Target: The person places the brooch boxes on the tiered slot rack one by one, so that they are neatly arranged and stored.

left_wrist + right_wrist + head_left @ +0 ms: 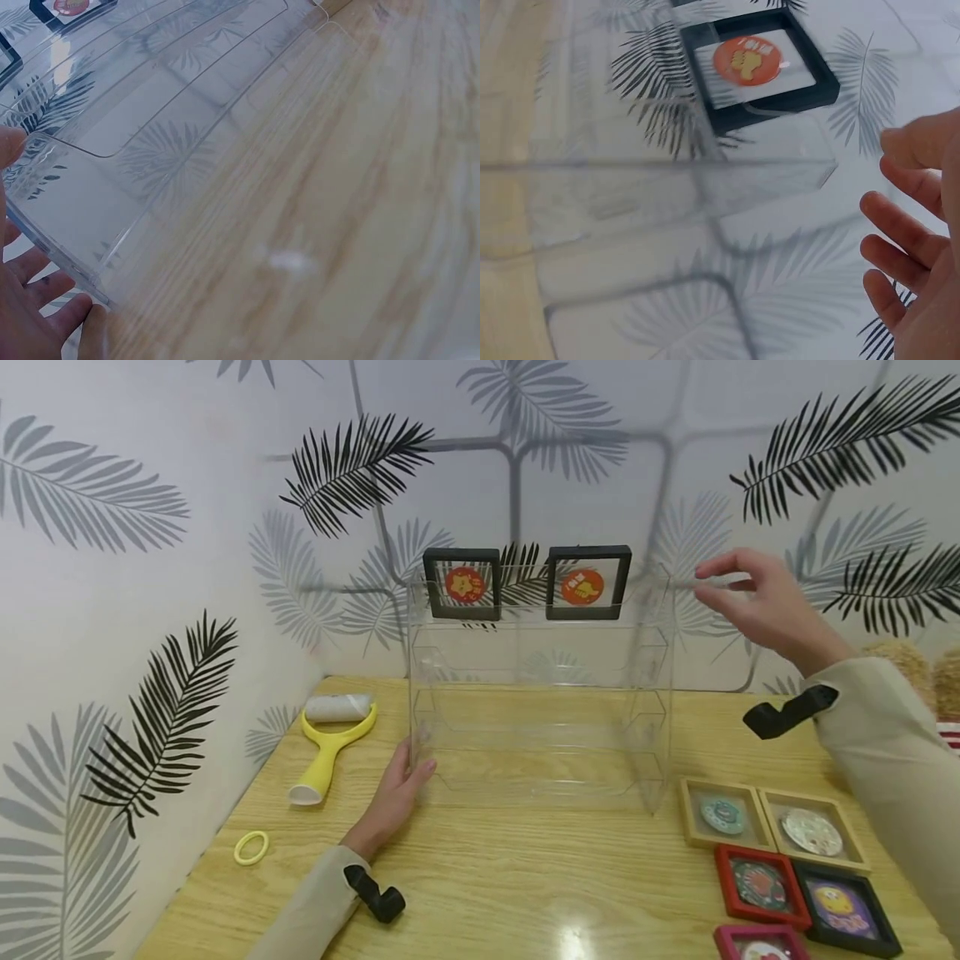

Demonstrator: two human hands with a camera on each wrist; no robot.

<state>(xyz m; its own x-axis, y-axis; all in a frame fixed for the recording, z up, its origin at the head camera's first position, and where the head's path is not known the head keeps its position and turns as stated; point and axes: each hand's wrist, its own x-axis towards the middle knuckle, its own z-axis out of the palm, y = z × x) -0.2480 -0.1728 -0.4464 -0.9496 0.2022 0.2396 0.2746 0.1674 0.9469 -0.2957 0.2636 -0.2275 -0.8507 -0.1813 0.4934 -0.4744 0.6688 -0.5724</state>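
A see-through tiered acrylic display rack (540,745) stands upright on the wooden table. Two black square frames (461,612) (588,612) sit side by side on its top tier, each showing an orange-red disc with a yellow figure. At the rack's lower left side, my left hand (392,797) holds the side panel, thumb toward the front and the other fingers around the outer edge. My right hand (776,610) is raised beside the rack's upper right corner, apart from it. In the right wrist view its fingers (896,225) are spread loosely and hold nothing.
Left of the rack lie a yellow-handled lint roller (322,760) and a pale yellow ring (251,848). On the right, several small frames with round pieces lie flat, including a red frame (799,889) and a wooden frame (693,841). A leaf-patterned wall (480,502) rises behind.
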